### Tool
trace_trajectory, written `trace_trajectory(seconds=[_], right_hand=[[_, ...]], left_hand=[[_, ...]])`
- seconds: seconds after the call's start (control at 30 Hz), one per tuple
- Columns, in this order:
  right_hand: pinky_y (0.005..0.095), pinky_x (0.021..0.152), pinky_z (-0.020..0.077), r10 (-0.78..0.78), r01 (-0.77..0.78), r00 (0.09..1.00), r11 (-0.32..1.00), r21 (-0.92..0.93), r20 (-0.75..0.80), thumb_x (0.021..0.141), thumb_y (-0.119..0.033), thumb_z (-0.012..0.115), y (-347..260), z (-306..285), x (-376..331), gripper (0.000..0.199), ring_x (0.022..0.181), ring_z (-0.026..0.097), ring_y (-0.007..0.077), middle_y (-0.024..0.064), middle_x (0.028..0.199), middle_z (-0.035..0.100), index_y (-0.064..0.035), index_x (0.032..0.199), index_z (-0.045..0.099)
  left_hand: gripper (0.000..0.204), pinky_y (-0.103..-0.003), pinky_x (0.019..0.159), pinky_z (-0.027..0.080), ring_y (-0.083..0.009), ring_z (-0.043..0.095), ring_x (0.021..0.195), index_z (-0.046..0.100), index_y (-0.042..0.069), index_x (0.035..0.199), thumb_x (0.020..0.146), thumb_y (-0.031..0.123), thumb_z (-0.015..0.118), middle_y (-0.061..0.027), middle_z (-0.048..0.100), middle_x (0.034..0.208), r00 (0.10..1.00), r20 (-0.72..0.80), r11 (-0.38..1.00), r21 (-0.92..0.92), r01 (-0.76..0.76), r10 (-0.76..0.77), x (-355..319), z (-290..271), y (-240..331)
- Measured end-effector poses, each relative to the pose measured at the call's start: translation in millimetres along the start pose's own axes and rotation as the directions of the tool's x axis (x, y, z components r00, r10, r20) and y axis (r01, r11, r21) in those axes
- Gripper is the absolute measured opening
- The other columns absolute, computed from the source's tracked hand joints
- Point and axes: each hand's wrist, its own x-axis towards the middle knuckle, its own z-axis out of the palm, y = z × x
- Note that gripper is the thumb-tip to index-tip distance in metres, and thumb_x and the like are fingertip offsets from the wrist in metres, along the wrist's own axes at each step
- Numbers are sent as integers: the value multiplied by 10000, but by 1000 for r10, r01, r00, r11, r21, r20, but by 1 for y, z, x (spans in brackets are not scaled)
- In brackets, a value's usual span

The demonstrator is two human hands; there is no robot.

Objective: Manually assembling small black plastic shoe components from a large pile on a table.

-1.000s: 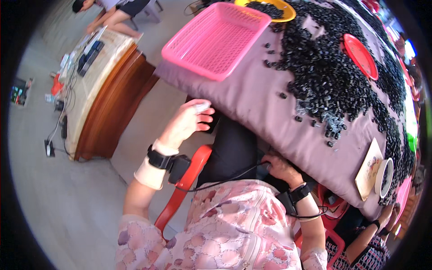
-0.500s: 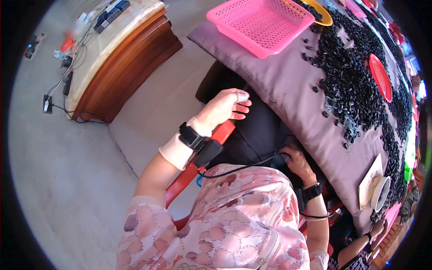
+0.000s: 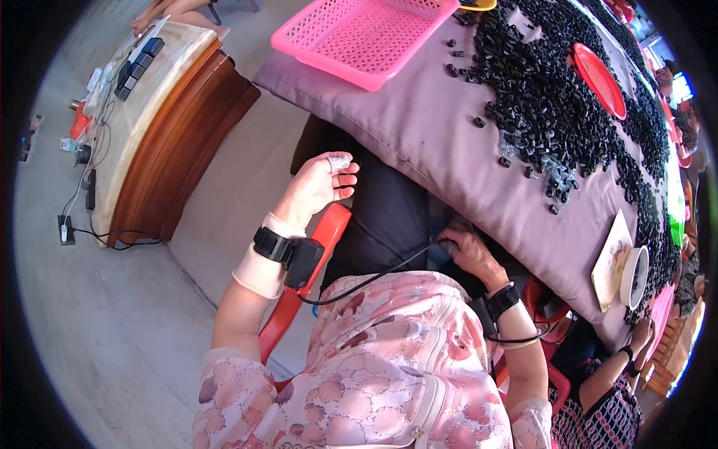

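My left hand (image 3: 318, 185) hovers beside my dark-trousered lap, above a red chair armrest (image 3: 329, 228). Its fingers are loosely bent and apart, with nothing between them, and silvery wrapping (image 3: 339, 162) covers the thumb. My right hand (image 3: 473, 254) is low over the lap, close to the edge of a mauve cloth-covered table (image 3: 419, 138). Its fingers curl downward and are partly hidden; a grey patch (image 3: 448, 245) shows at the fingertips. A black cable (image 3: 374, 278) runs from the device on my left wrist (image 3: 295, 258) across the lap to the right hand.
Heaped small black pieces (image 3: 553, 97) cover much of the table. A pink basket (image 3: 359, 45), red plate (image 3: 598, 81), white bowl (image 3: 634, 278) and flat board (image 3: 613, 262) stand there. Another person's hands (image 3: 642, 337) are at lower right. A wooden-sided counter (image 3: 176, 142) with cables stands left.
The view has turned, so the table, basket and both hands appear farther left. More of the person at lower right shows, and bare limbs appear at upper left. Both hands keep much the same pose.
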Motion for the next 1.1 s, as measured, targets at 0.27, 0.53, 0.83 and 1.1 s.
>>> trace_trajectory(seconds=[0.27, 0.53, 0.83, 1.1], right_hand=[[385, 881, 453, 43, -43, 999, 998, -39, 8, 693, 50, 514, -11, -5, -3, 353, 980, 588, 341, 174, 1005, 637, -61, 997, 654], [387, 870, 460, 9, -9, 1000, 998, -65, -2, 716, 23, 535, -5, -6, -5, 339, 969, 594, 339, 177, 1023, 631, -58, 1027, 642], [391, 842, 476, 42, -46, 986, 999, -21, -163, 772, 35, 509, 4, 3, -2, 323, 919, 609, 353, 173, 967, 639, -67, 1054, 629], [407, 837, 483, -214, 10, 883, 898, -440, -417, 797, 0, 515, 25, 21, -1, 377, 913, 618, 350, 189, 947, 640, -124, 1145, 587]], left_hand=[[139, -324, 655, 498, -166, 600, 754, 604, 95, 998, 878, 160, 578, -61, 638, 903, 999, -33, 1000, -23, 4, -5, 0, -2, -3], [134, -328, 653, 496, -169, 598, 755, 609, 101, 992, 875, 160, 581, -61, 638, 898, 998, -56, 1000, -8, 16, -16, 5, -3, -5], [163, -330, 654, 503, -169, 605, 752, 571, 95, 1045, 894, 151, 548, -64, 638, 924, 997, 0, 994, 75, -78, 78, 0, 20, 9], [167, -319, 646, 522, -162, 622, 760, 552, 88, 1060, 906, 148, 532, -65, 638, 931, 988, 101, 976, 169, -136, 120, 2, 51, 21]])
